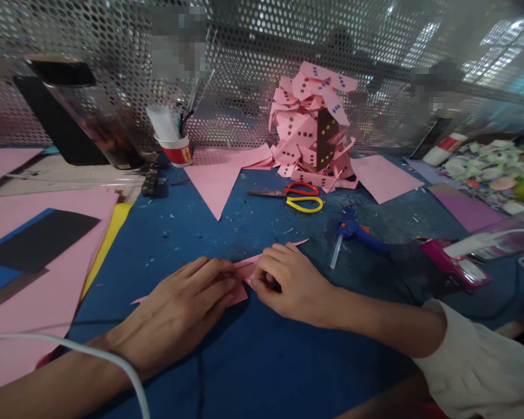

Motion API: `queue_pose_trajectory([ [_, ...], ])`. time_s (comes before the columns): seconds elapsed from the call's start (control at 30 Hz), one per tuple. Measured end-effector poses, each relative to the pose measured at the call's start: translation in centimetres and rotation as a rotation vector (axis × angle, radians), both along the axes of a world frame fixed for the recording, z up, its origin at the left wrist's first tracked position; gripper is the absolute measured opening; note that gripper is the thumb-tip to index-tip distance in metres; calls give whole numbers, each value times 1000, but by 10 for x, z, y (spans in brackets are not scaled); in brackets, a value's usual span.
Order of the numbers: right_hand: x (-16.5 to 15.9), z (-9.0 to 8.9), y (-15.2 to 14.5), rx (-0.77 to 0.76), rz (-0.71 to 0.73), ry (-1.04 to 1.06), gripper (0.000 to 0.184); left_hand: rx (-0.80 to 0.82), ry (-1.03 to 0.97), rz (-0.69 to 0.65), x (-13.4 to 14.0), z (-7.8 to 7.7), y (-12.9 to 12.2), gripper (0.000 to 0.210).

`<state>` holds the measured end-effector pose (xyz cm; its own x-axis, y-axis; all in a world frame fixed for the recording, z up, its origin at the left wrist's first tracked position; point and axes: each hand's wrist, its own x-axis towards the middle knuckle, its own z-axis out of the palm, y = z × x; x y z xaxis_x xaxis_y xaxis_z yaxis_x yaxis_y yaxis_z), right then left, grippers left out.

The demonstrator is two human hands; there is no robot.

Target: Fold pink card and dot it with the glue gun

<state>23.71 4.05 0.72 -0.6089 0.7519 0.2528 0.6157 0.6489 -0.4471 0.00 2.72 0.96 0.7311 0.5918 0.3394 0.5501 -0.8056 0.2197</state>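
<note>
In front of the scissors (287,193), the right hand (286,280) pinches the pink paper (246,271), fingers curled; the left hand (192,297) lies over it, fingers together (any grip beneath, I cannot tell), probably to stop slipping. Right of the scissors rests the glue gun (350,226), seemingly for easy reach; behind them, the pile (303,132).

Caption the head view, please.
Left hand and right hand handle pink paper on a blue tabletop, scissors and glue gun beyond.

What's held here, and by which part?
A folded pink paper piece: the right hand seems to pinch it near its middle; the left hand covers its left half, grip hidden.
</note>
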Motion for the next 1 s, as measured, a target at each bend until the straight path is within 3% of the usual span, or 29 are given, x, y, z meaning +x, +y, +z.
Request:
queue_pose_trajectory([
  [0.3,1,0,1,-9,4,-4,16,-33,19,-1,-3,-1,-1,20],
  [0.6,0,-1,1,0,-1,-15,14,109,7,-27,-4,-5,0,20],
  [1.0,1,0,0,4,1,-10,13,106,35,-38,-5,-4,-3,26],
])
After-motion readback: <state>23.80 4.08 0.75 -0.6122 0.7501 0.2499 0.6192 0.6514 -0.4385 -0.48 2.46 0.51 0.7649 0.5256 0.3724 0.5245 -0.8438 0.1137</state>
